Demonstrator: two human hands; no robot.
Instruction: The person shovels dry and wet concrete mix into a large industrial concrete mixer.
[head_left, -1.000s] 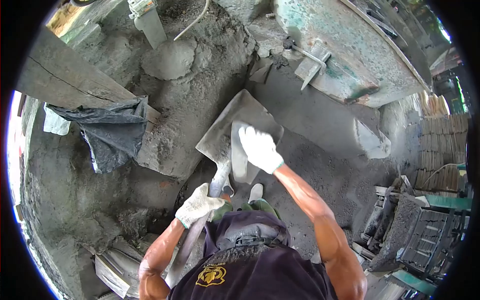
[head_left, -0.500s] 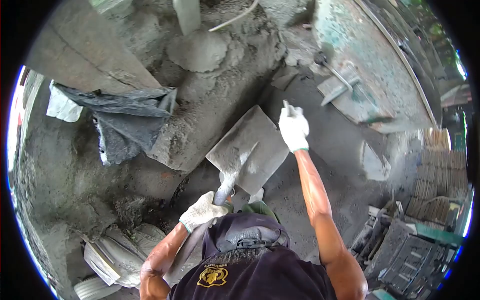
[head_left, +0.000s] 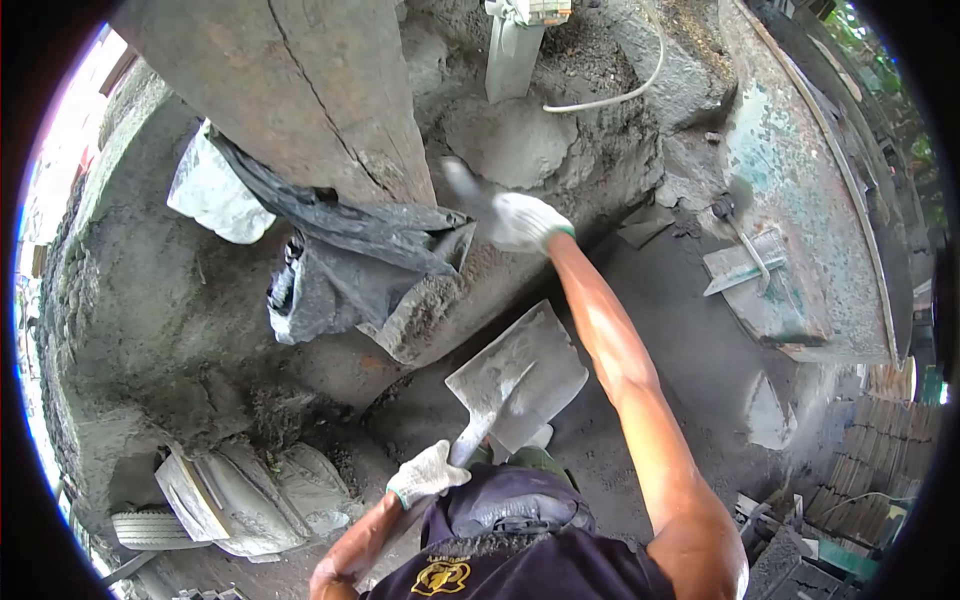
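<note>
My left hand (head_left: 428,474) grips the grey cement-crusted metal shovel (head_left: 517,375) at 6 o'clock; my right hand (head_left: 522,222) clasps a small flat scraper (head_left: 462,186) at 12. Scraping paused; next needs blade contact.

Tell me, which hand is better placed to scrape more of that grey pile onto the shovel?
Probably the right hand. It holds a flat scraper and already reaches out beside the grey mound. The left hand is closed round the shovel handle, holding the blade up.
</note>
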